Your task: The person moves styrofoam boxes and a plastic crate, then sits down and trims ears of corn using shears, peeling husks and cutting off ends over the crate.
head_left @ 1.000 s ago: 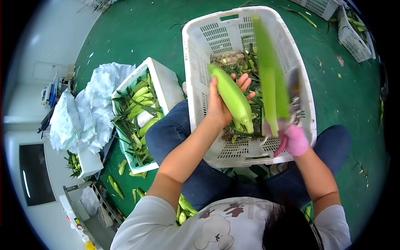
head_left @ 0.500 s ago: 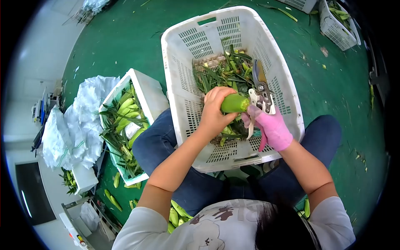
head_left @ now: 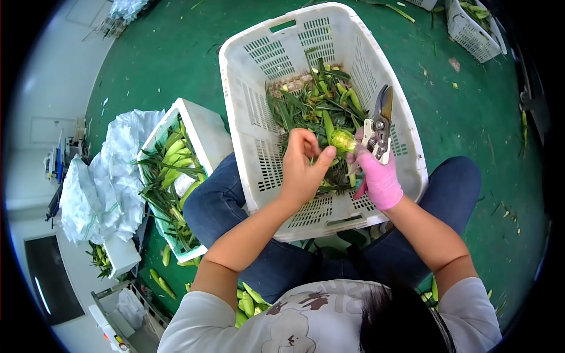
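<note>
Pruning shears (head_left: 379,126) with dark blades and white handles point up from my right hand (head_left: 378,179), which wears a pink glove and is closed round them. Against that hand's fingertips is a green ear of corn (head_left: 342,141), its cut end facing up toward me. My left hand (head_left: 303,167) is bare, its fingers curled and its thumb stretched apart close to the ear. Nothing shows between that thumb and the fingers. Both hands are over a large white slotted basket (head_left: 238,117) with cut green leaves and husk trimmings (head_left: 300,109) at the bottom.
On the left stands a white foam box (head_left: 203,126) with corn (head_left: 176,156) and leaves in it, beside crumpled plastic sheeting (head_left: 88,194). Loose ears (head_left: 162,283) lie on the green floor (head_left: 170,70). Another white basket (head_left: 474,38) is at the far right.
My left hand has let go of the ear and drawn back, its fingers now curled. The ear has tipped so its end faces me. The shears have shifted slightly right with my right hand.
</note>
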The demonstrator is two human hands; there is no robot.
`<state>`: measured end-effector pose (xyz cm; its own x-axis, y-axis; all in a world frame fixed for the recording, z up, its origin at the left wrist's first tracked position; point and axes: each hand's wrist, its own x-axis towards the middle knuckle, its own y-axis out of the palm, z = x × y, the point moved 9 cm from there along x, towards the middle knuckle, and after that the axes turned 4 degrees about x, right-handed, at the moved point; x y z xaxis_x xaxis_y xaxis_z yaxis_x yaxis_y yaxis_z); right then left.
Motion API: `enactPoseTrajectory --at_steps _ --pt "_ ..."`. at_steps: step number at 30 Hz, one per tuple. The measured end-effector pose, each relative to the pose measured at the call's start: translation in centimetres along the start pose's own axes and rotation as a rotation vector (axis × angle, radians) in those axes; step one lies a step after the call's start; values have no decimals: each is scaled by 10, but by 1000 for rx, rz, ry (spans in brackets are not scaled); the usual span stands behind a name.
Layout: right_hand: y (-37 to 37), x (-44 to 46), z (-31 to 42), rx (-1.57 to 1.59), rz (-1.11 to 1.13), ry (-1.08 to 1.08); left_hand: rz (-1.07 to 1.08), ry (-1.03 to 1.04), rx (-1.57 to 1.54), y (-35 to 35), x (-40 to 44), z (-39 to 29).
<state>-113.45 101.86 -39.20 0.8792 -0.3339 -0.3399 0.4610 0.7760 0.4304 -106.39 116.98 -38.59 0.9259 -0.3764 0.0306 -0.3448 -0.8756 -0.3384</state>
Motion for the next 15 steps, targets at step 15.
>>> enactPoseTrajectory --at_steps 15 --pt "17 5 -7 701 297 366 334 -369 -965 4 -1 1"
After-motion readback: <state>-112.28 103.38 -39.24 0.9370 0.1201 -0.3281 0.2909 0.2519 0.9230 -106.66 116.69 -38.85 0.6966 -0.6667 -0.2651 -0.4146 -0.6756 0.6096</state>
